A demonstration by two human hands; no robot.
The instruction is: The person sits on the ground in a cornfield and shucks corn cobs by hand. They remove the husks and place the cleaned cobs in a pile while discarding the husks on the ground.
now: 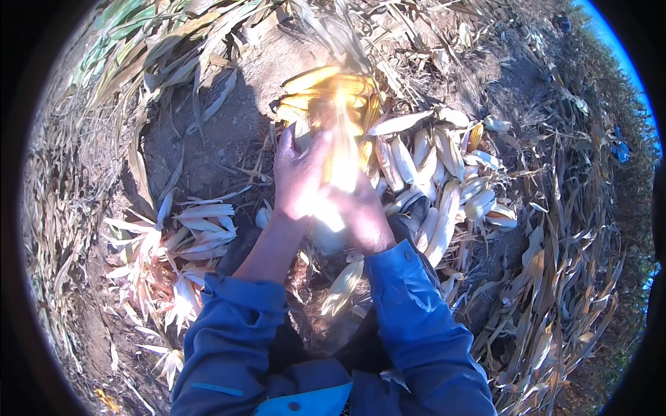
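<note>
Both hands meet around an ear of corn (330, 164), with pale husk at its lower end. Strong glare washes out much of the ear and the fingers around it. My left hand (297, 179) grips the ear from the left, its thumb pointing up and away. On the other side, my right hand (364, 216) is blurred and closed at the lower part of the ear. Just beyond the hands lies a pile of bare yellow corn ears (322, 86).
Ears still in their husks (434, 161) lie heaped at the right. Loose stripped husks (166, 255) cover the ground at the left, and one husk-covered piece (343, 288) lies between my legs. Dry corn stalks (541, 281) and leaves (182, 47) surround the bare soil (208, 135).
</note>
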